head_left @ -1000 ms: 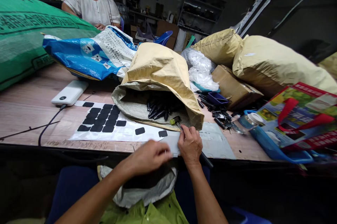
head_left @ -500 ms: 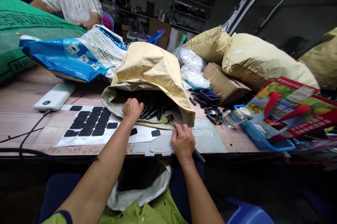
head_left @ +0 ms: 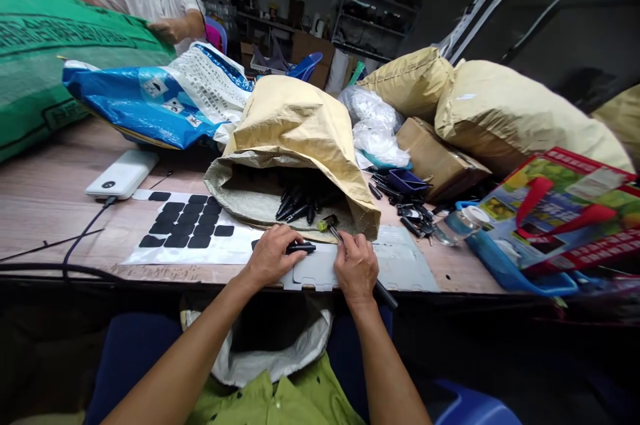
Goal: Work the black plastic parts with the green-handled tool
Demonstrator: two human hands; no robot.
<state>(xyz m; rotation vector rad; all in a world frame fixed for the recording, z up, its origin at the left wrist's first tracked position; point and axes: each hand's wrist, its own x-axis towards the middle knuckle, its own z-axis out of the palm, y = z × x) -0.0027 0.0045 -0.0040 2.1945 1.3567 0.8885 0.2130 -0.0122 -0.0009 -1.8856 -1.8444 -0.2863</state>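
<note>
My left hand (head_left: pixel 276 256) is closed on a black pen-shaped piece (head_left: pixel 303 248), held just above the grey board (head_left: pixel 320 266) at the table's front edge. Close by on the right, my right hand (head_left: pixel 357 265) grips a small hammer (head_left: pixel 386 294) with a dark handle, a metal shaft and a yellow-and-black head. The hammer's head rests at the mouth of an open paper sack (head_left: pixel 295 115). More black pen-shaped pieces (head_left: pixel 299 204) lie inside the sack, partly hidden in its shadow. An open white-lined bag (head_left: pixel 273 362) sits below the table edge, in front of my body.
Left on the table are a sheet of black stickers (head_left: pixel 187 222), a white power bank (head_left: pixel 123 174) with its cable, and a blue-white sack (head_left: pixel 165 98). Rightward lie loose black parts (head_left: pixel 417 215), a clear jar (head_left: pixel 457 225) and a blue basket (head_left: pixel 520 278). Another person sits opposite.
My left hand has come out of the sack's mouth toward me, bringing a black pen-shaped piece. The right hand keeps its grip on the hammer. The view has shifted slightly.
</note>
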